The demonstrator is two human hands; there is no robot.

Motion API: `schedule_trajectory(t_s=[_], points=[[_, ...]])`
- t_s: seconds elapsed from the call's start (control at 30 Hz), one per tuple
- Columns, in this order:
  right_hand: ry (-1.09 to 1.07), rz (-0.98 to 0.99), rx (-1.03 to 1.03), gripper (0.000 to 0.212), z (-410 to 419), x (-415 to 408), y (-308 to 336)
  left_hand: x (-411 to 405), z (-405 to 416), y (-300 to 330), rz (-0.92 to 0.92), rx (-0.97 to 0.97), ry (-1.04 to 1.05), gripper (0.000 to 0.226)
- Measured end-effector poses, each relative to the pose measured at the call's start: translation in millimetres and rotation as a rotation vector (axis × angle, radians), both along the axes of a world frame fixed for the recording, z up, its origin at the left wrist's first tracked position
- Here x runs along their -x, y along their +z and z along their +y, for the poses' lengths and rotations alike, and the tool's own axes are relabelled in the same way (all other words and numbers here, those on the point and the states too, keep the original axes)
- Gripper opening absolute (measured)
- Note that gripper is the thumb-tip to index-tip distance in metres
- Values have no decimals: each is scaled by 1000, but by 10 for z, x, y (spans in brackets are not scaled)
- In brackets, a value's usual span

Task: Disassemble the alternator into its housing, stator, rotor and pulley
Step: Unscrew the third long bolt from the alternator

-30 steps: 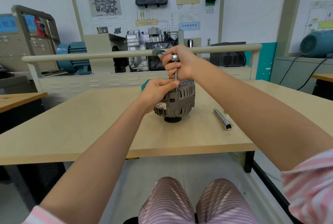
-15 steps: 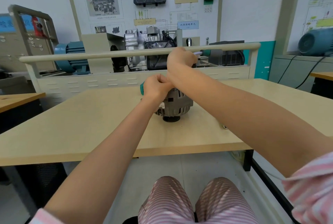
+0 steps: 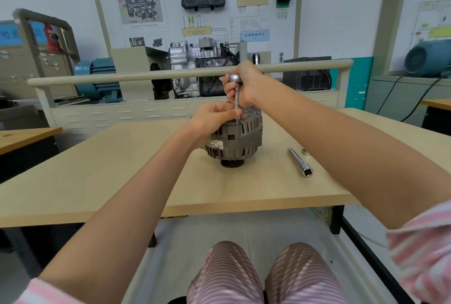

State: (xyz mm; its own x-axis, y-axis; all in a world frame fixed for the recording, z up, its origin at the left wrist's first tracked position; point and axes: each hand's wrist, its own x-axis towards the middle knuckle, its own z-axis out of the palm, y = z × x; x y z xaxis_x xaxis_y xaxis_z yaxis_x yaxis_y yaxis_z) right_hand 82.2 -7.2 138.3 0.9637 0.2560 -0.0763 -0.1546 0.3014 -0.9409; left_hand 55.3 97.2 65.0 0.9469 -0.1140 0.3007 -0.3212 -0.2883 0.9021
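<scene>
The alternator (image 3: 235, 138) stands on the table (image 3: 122, 169), pulley (image 3: 231, 163) half hidden beneath. The right hand (image 3: 244, 83) grips an upright wrench (image 3: 236, 93); the left hand (image 3: 214, 118) pinches its tip, which is hidden.

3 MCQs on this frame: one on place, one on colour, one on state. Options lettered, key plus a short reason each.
1. Where does the loose socket extension bar lie?
A. on the table right of the alternator
B. on the person's lap
C. on top of the alternator

2. What colour is the alternator housing?
A. red
B. grey
C. blue

3. What is the right hand doing?
A. resting flat on the table
B. gripping the upright ratchet tool
C. hanging idle

Key: A, it lies on the tabletop; B, the casing is grey; B, the fingers curl round the tool.
</scene>
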Motion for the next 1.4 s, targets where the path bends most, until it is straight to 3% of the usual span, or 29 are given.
schedule_trajectory(t_s=[0.13, 0.3, 0.4, 0.57, 0.63, 0.73, 0.83, 0.9, 1.0, 1.23, 1.4], points=[[172, -27, 50, 24, -18, -15, -6, -26, 20, 9, -2, 48, 23, 5], [152, -42, 9, 22, -19, 2, -13, -45, 0, -3, -13, 57, 64, 8], [18, -47, 12, 24, 25, 28, -19, -42, -39, -19, -38, 81, 109, 13], [-449, -134, -66, 18, 226, 107, -68, -28, -148, -44, -86, 90, 246, 12], [-466, -150, -101, 37, 255, 76, -84, -42, -193, -54, -101, 89, 316, 21], [-503, -131, -128, 37, 267, 96, -32, -34, -208, -70, -98, 107, 307, 21], [-455, -31, -195, 25, 257, 120, 77, 10, -157, -84, -86, 121, 201, 6], [-373, 10, -200, 12, 240, 166, 127, 32, -113, -94, -64, 129, 120, 13], [-252, 57, -129, 28, 176, 152, 143, 42, -55, -88, -24, 118, 29, 16], [144, 56, 110, 27, -19, -2, 87, 20, 3, -55, -7, 104, -30, 15], [95, 19, 150, 28, 55, 29, 82, -15, 34, -49, -23, 98, 7, 12]])
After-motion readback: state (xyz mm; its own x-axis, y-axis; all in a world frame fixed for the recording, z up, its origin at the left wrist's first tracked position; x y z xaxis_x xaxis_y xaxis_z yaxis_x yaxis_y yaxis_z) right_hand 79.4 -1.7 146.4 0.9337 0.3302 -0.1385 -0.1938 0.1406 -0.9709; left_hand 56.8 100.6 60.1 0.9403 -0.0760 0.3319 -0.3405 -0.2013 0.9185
